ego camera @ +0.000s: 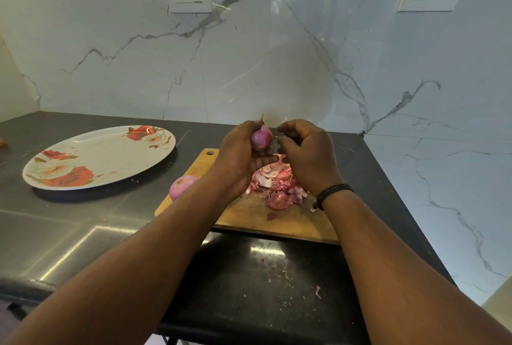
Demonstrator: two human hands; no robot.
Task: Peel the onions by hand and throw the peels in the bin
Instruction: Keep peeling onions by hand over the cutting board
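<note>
The left hand (241, 150) holds a small purple onion (261, 138) up above the cutting board (257, 220), fingers curled round it from below, its dry stalk pointing up. The right hand (304, 150) sits just beside the onion, fingers curled in toward it — whether they pinch any skin I cannot tell. A black band (332, 192) circles that wrist. Under the hands a heap of peels (277, 184) lies on the board, and a peeled onion (181, 185) rests at its left edge. A flowered plate (97, 156) stands on the dark counter (69, 233) — well to the left.
</note>
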